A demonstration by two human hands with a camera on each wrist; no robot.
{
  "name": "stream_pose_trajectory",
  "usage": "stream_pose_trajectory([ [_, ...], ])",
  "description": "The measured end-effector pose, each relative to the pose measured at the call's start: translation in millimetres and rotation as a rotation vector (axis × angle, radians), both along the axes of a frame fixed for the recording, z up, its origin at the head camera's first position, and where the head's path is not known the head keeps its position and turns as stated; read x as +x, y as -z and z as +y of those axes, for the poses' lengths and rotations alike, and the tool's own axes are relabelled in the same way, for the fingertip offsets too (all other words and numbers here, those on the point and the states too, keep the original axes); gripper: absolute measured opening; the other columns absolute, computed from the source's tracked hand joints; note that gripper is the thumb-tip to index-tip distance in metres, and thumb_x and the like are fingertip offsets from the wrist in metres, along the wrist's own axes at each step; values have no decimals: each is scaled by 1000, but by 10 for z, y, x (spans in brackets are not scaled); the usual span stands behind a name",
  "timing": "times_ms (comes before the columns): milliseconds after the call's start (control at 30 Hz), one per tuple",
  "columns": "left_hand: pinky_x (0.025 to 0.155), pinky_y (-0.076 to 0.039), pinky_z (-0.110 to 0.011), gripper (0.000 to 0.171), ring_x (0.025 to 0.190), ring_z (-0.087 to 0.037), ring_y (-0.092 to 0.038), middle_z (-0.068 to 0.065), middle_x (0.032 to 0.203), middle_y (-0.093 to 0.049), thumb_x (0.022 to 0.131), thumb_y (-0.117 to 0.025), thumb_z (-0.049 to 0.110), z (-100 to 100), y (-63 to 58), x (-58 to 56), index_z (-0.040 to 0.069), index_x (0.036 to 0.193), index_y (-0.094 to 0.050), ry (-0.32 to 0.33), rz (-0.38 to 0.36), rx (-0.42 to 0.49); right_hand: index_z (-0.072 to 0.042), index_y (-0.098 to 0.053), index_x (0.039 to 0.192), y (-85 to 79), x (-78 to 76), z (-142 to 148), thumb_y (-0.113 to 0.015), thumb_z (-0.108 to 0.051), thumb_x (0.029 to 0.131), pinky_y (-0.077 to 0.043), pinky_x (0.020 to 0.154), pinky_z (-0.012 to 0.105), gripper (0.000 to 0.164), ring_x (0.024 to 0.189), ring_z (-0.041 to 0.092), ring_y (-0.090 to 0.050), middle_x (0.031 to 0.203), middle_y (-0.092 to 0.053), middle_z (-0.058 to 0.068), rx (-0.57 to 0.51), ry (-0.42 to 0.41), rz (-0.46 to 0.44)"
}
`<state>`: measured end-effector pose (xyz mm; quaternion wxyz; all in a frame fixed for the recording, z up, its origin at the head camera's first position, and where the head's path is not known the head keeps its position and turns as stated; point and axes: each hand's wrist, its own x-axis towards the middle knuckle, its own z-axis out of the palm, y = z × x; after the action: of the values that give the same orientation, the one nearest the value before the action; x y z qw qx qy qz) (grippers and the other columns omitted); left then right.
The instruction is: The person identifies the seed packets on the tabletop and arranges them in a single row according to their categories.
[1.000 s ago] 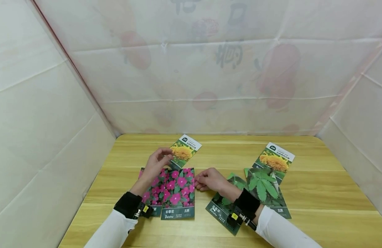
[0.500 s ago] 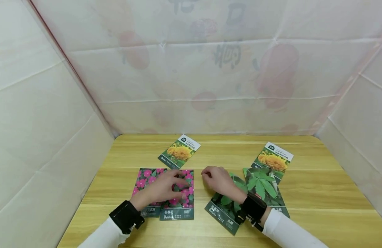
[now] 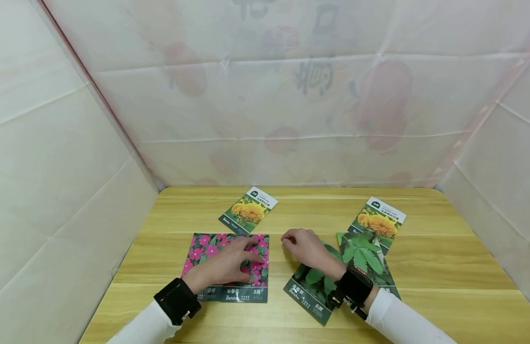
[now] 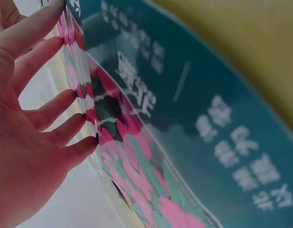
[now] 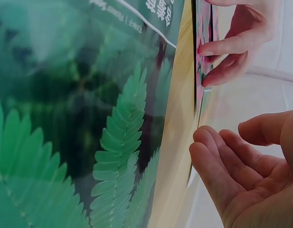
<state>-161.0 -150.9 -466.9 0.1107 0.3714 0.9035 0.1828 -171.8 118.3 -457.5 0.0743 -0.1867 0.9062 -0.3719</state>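
My left hand [image 3: 230, 263] lies over two seed packets with pink flowers, its fingers spread and fairly straight. Fingertips [image 4: 80, 151] touch the face of a pink-flower packet [image 3: 246, 294] in the left wrist view. The other pink-flower packet [image 3: 198, 253] sits right beside it on the left, partly hidden under the hand. Loosely curled and holding nothing, my right hand [image 3: 305, 246] rests between the pink packets and a green-leaf seed packet [image 3: 313, 297], which its wrist crosses. In the right wrist view that packet [image 5: 80, 118] fills the left side.
On the wooden table [image 3: 170, 325], a yellow-flower packet [image 3: 249, 211] lies behind the pink ones. Another green-leaf packet [image 3: 362, 255] overlaps a second yellow-flower packet [image 3: 378, 223] at the right. Pale cloth walls [image 3: 247, 105] enclose the table's back and sides.
My left hand has moved from the left yellow-flower packet down onto the pink ones, which now sit level edge to edge. The right hand has shifted slightly right, off the pink packet's edge.
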Motion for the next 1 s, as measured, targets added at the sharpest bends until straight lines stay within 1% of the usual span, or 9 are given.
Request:
stream_pose_trajectory([
  [233, 113, -41, -58, 47, 144, -38, -40, -19, 155, -45, 85, -88, 29, 20, -3, -5, 19, 129, -75, 29, -2, 28, -3, -74, 119, 9, -4, 11, -59, -13, 107, -46, 66, 29, 22, 72, 7, -59, 101, -73, 0, -5, 1, 5],
  [433, 113, -41, -56, 45, 145, -35, -40, -16, 157, -44, 86, -87, 30, 22, -12, -2, 22, 129, -75, 12, -18, 25, -3, -74, 118, -2, -1, 9, -60, -13, 106, -45, 64, 28, 21, 71, 8, -58, 100, -73, 0, -8, 4, 3],
  [533, 112, -43, -55, 40, 143, -36, -42, -17, 155, -45, 91, -83, 27, 21, -43, -22, 18, 129, -75, -9, -35, 74, -3, -75, 116, -4, -14, 17, -60, -12, 106, -42, 59, 26, 21, 64, 9, -55, 95, -73, 0, -3, 17, 0],
  [633, 108, -46, -57, 35, 138, -39, -48, -20, 151, -49, 95, -77, 23, 27, -106, -88, 13, 128, -73, -68, -23, 147, -3, -76, 116, -18, -31, 46, -61, -13, 105, -37, 54, 25, 21, 57, 10, -50, 87, -71, 0, 7, 36, -6],
  [700, 106, -48, -56, 33, 133, -39, -53, -19, 146, -53, 97, -75, 22, 30, -144, -170, 10, 128, -72, -134, 8, 182, -3, -76, 117, -31, -42, 74, -61, -13, 105, -34, 53, 25, 22, 55, 11, -47, 83, -70, 0, 16, 46, -4],
  [767, 104, -50, -55, 31, 128, -37, -57, -18, 141, -57, 99, -73, 20, 32, -175, -274, 7, 127, -71, -209, 47, 203, -3, -75, 118, -43, -47, 106, -61, -14, 105, -36, 54, 25, 22, 56, 10, -48, 84, -70, 0, 29, 55, 15],
  [867, 99, -52, -49, 29, 122, -33, -60, -15, 134, -60, 101, -70, 18, 22, -187, -443, 5, 127, -70, -312, 84, 203, -6, -76, 117, -57, -49, 152, -64, -16, 104, -43, 57, 25, 21, 65, 9, -58, 92, -73, 1, 74, 70, 76],
  [933, 95, -53, -47, 29, 119, -33, -62, -16, 132, -60, 102, -69, 18, 16, -197, -541, 4, 127, -69, -366, 88, 203, -8, -76, 117, -62, -39, 188, -66, -19, 103, -49, 61, 27, 20, 75, 10, -65, 99, -74, 0, 125, 74, 128],
  [1000, 93, -53, -46, 30, 118, -33, -61, -17, 134, -58, 102, -68, 18, 1, -199, -622, 3, 129, -67, -402, 86, 199, -9, -76, 118, -73, -20, 227, -68, -23, 102, -54, 66, 31, 22, 86, 15, -69, 106, -74, 3, 183, 71, 170],
])
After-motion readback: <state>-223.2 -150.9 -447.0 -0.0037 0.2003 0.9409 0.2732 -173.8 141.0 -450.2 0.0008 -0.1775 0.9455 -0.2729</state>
